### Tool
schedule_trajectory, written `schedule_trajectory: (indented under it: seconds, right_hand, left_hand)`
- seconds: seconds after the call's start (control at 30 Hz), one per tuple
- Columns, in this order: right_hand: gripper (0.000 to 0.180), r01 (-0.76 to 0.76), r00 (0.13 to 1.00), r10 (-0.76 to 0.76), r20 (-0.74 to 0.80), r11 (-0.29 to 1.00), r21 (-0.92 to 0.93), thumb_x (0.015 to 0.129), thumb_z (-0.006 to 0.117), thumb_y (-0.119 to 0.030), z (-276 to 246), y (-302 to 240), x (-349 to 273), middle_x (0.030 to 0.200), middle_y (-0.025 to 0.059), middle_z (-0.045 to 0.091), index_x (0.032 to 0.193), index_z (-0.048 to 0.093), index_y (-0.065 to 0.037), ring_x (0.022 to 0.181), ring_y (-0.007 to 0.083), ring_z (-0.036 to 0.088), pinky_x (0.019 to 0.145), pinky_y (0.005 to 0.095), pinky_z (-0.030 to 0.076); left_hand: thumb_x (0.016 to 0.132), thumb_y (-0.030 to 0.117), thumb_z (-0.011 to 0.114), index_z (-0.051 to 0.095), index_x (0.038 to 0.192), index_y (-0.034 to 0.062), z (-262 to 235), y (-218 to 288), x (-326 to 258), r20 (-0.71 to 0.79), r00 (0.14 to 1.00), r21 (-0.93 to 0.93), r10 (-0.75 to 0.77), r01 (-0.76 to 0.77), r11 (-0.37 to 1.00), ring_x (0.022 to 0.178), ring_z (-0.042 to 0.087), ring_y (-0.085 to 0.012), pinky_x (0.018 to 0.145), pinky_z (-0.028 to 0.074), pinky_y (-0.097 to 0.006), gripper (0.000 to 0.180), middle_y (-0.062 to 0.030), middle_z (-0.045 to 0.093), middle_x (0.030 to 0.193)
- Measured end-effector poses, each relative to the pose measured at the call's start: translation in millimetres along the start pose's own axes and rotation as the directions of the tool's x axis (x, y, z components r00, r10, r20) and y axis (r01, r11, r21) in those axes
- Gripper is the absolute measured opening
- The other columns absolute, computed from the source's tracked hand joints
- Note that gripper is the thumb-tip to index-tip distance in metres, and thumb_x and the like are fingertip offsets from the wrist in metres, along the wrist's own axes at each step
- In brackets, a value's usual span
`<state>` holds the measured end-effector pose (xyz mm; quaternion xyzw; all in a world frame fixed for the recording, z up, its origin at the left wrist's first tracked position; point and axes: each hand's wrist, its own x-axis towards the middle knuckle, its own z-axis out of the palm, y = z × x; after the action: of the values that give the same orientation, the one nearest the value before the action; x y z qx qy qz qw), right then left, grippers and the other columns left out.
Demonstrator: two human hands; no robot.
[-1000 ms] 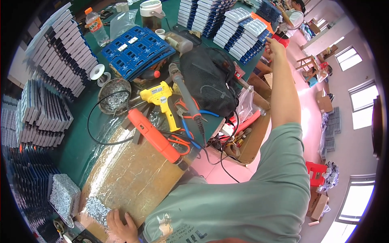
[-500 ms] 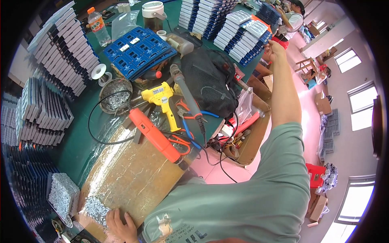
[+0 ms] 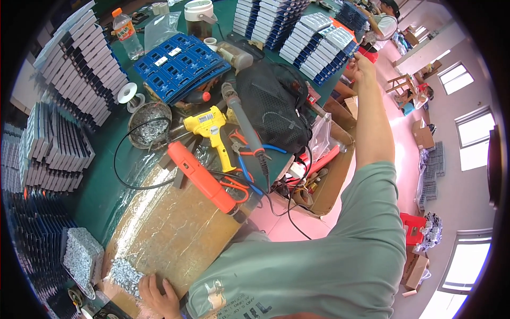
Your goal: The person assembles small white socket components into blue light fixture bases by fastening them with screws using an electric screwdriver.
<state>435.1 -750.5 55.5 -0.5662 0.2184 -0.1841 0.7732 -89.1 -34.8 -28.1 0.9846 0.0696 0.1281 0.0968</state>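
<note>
My left hand [image 3: 156,295] lies flat at the near edge of a foil-covered board [image 3: 164,228], fingers apart, touching a heap of small silvery metal pieces [image 3: 123,275]. My right arm stretches far out to the table's right edge. There my right hand [image 3: 361,63] sits with its fingers curled beside a slanted stack of blue and white trays [image 3: 319,37]. Whether it grips anything is too small to make out.
On the green table lie an orange tool [image 3: 202,178], a yellow glue gun [image 3: 210,127], a black mesh bag [image 3: 276,106], a bowl of metal bits [image 3: 150,125], blue trays [image 3: 180,64] and a bottle [image 3: 127,32]. Tray stacks [image 3: 74,80] line the left. Another person [image 3: 385,21] sits far back.
Almost nothing differs. The view has shifted a little, my right hand stays raised at the tray stack and my left hand stays on the board.
</note>
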Motion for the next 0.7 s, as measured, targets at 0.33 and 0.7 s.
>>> schedule_trajectory:
  seconds: [0.33, 0.7]
  right_hand:
    - [0.003, 0.024, 1.0, -0.024, -0.008, 1.0, -0.019, 0.095, 0.055, -0.002, -2.8, 9.4, 6.1, 0.077, 0.0055, 0.057, 0.092, 0.054, -0.001, 0.058, 0.0126, 0.054, 0.047, 0.0219, 0.043]
    - [0.012, 0.103, 0.985, -0.136, -0.107, 0.958, -0.269, 0.093, 0.062, -0.011, 13.4, 8.8, -17.6, 0.072, 0.004, 0.057, 0.087, 0.058, -0.002, 0.054, 0.0129, 0.053, 0.045, 0.024, 0.04]
  left_hand:
    - [0.088, 0.011, 0.065, 0.058, 0.122, -0.0009, 0.2, -1.4, -2.3, -0.015, 1.0, -0.006, 0.012, -0.012, 1.0, 0.12, 0.051, -0.0416, 0.105, 0.037, -0.052, 0.036, -0.0205, 0.059, 0.123]
    - [0.087, 0.011, 0.066, 0.059, 0.12, -0.0009, -3.5, 1.9, 1.2, -0.033, 0.999, -0.004, 0.014, -0.015, 1.0, 0.118, 0.053, -0.0423, 0.104, 0.039, -0.052, 0.036, -0.0201, 0.06, 0.12]
